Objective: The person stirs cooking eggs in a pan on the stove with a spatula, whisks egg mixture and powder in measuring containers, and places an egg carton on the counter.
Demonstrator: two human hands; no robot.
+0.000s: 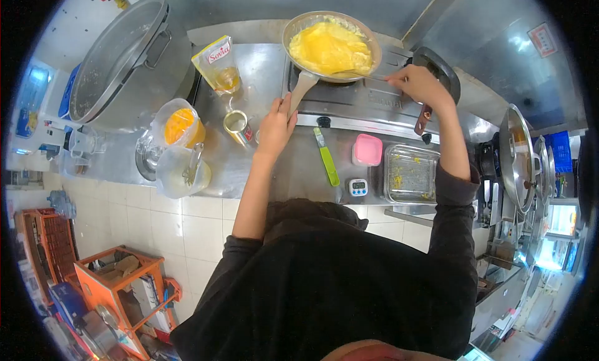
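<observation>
On the stove (380,99) sits a round pan with a light handle (304,89), and my left hand (276,129) is wrapped round that handle. Soft yellow egg (329,48) covers much of the pan. My right hand (422,85) grips a thin metal utensil (368,76), whose far end reaches the egg at the pan's near edge. Just right of my right hand, a dark rectangular pan (448,74) lies partly behind it. Below the stove are a green brush (326,158), a pink container (367,150) and a small timer (357,187).
A huge lidded pot (125,68) fills the left end of the counter. Near it stand a Sovia pouch (215,64), an open can (237,125) and two plastic jugs (181,125) (183,172). A glass tray (410,174) lies right. Orange crates (118,286) stand on the floor.
</observation>
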